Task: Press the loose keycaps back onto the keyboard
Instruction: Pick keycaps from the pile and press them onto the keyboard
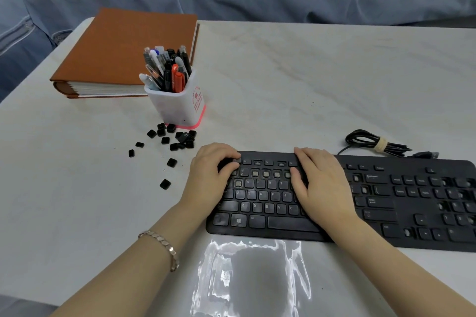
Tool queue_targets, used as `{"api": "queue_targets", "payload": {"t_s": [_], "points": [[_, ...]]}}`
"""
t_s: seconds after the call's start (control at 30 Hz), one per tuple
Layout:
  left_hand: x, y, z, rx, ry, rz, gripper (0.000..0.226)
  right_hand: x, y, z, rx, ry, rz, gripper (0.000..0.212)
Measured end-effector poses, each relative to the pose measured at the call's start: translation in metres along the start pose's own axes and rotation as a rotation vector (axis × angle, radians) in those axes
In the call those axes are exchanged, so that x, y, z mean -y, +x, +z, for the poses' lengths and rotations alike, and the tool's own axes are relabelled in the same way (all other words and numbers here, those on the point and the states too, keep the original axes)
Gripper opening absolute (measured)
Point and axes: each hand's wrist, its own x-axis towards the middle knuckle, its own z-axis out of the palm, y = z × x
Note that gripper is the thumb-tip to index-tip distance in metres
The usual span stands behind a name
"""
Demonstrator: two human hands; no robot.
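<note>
Clear plastic bag [252, 278] sits closest, flat on the desk [309, 85], just in front of the black keyboard [386, 213], which has a few bare switches in the number row. Right hand [319, 185] lies flat on the keys, fingers straight. Left hand [213, 175] is curled over the top-left corner keys, can't tell if it's got a cap under there. Loose keycaps [181, 136] are scattered left of the keyboard, by the pen cup [177, 108], brown book [121, 51] behind
</note>
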Motion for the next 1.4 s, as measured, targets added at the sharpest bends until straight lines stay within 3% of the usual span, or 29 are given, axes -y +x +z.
{"api": "queue_targets", "payload": {"t_s": [0.33, 0.77, 0.87, 1.07, 1.17, 1.4], "points": [[0.002, 0.007, -0.005, 0.063, -0.198, -0.197, 0.028, 0.000, 0.000, 0.000, 0.014, -0.003, 0.007, 0.044], [0.001, 0.007, -0.005, 0.070, -0.196, -0.205, 0.024, 0.000, -0.001, 0.001, 0.010, 0.001, 0.012, 0.043], [0.005, -0.001, -0.001, 0.041, -0.096, -0.110, 0.017, 0.000, -0.001, 0.001, 0.010, -0.003, 0.009, 0.044], [0.017, -0.012, -0.002, 0.025, 0.090, 0.118, 0.027, -0.001, -0.001, 0.002, 0.019, -0.010, 0.010, 0.044], [0.016, -0.013, -0.004, 0.044, 0.165, 0.153, 0.035, -0.001, -0.001, 0.002, 0.012, -0.011, 0.006, 0.044], [0.015, -0.011, -0.004, 0.069, 0.289, 0.195, 0.032, 0.000, 0.000, 0.002, 0.008, -0.014, 0.002, 0.043]]}}
